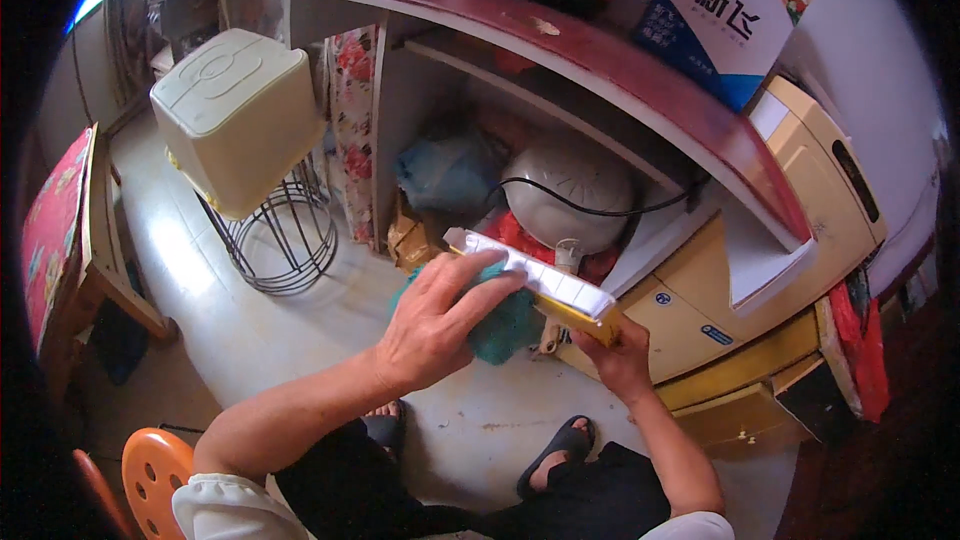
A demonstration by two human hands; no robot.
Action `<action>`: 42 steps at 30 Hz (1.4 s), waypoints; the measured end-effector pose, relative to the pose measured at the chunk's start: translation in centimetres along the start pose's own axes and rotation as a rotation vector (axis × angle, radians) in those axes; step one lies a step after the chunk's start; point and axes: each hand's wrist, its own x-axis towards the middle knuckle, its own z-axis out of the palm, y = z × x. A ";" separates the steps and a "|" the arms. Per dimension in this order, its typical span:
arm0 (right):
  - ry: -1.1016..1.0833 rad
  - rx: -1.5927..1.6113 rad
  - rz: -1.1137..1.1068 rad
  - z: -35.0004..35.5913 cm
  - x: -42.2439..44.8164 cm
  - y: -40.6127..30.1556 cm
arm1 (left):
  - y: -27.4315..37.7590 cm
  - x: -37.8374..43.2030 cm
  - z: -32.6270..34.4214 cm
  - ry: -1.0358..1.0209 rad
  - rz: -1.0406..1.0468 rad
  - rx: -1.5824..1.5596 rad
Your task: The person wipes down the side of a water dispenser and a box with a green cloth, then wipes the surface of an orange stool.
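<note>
A flat, narrow box [566, 287], with a white, segmented upper face and yellow along its lower edge, is held in the air before me. My right hand [624, 364] grips its near right end, thumb on the yellow side. My left hand [431, 315] has a green cloth [511, 321] in it, bunched under the fingers. Two of its fingertips reach the box's white face near the far left end. The palm and part of the cloth are hidden behind the hand.
A desk with a dark red top [540, 26] curves ahead; a rounded pale object [570, 191] and a black cable [592, 210] lie beneath. Left, a cream bin [240, 120] rests upturned on a wire basket [292, 240]. An orange stool [154, 484] stands near left, a beige cabinet [675, 322] at right.
</note>
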 end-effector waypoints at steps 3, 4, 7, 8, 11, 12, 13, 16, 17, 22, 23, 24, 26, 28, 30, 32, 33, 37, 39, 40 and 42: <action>0.006 -0.108 -0.212 0.4 0.3 -0.5 | -0.2 -0.9 0.0 -0.090 -0.017 0.010; 0.003 -0.112 -0.210 0.5 0.3 -0.5 | -0.3 -0.9 0.3 -0.042 0.006 0.010; 0.030 -0.103 -0.187 0.6 -0.1 -0.4 | 0.2 -0.9 -0.4 -0.154 0.065 0.004; 0.005 -0.124 -0.169 0.4 -0.3 -0.4 | 0.3 -0.9 -0.7 -0.209 0.056 0.008; -0.035 -0.095 -0.083 -0.2 -0.8 0.0 | 0.6 -1.0 -0.7 -0.261 -0.009 -0.027; -0.045 -0.037 -0.021 -0.4 -0.9 0.1 | 0.7 -1.1 -0.7 -0.261 -0.011 -0.030; -0.046 -0.039 -0.018 -0.5 -0.9 0.1 | 0.9 -1.3 -0.7 -0.275 -0.017 -0.034; -0.074 -0.021 -0.135 -0.9 -0.8 0.3 | 1.1 -1.4 -1.1 -0.310 -0.021 -0.036; -0.081 -0.004 -0.116 -0.9 -0.9 0.6 | 1.2 -1.4 -1.2 -0.332 -0.016 -0.032; -0.094 0.007 -0.034 -1.3 -1.5 1.3 | 1.1 -1.4 -1.2 -0.326 0.065 -0.029; -0.092 0.008 0.002 -1.3 -1.6 1.0 | 1.1 -1.5 -1.2 -0.324 0.087 -0.042; -0.087 0.005 0.038 -1.3 -1.6 0.8 | 1.0 -1.5 -1.1 -0.323 0.086 -0.043; -0.108 0.029 0.044 -1.1 -1.9 1.1 | 1.0 -1.4 -1.1 -0.292 0.130 0.030; -0.128 0.051 0.052 -1.1 -2.0 1.1 | 1.0 -1.5 -1.1 -0.293 0.134 0.048; -0.097 0.058 0.078 -1.1 -2.1 0.9 | 1.0 -1.6 -1.2 -0.295 0.136 0.067; -0.097 0.087 0.070 -1.1 -2.0 1.3 | 1.0 -1.4 -1.5 -0.346 0.178 0.049; -0.093 0.117 0.058 -1.1 -2.0 1.5 | 0.9 -1.3 -1.7 -0.345 0.177 0.048; -0.125 0.119 0.098 -1.4 -2.1 1.1 | 1.3 -0.4 -3.4 -0.441 0.015 -0.097; -0.176 0.117 0.201 -1.5 -2.4 0.9 | 1.1 0.0 -3.9 -0.483 -0.138 -0.150; -0.171 0.119 0.142 -1.2 -2.1 0.5 | 0.8 -0.1 -4.0 -0.539 -0.101 -0.158; -0.161 0.090 0.156 -1.3 -2.4 1.0 | 0.7 -0.2 -4.1 -0.579 -0.059 -0.166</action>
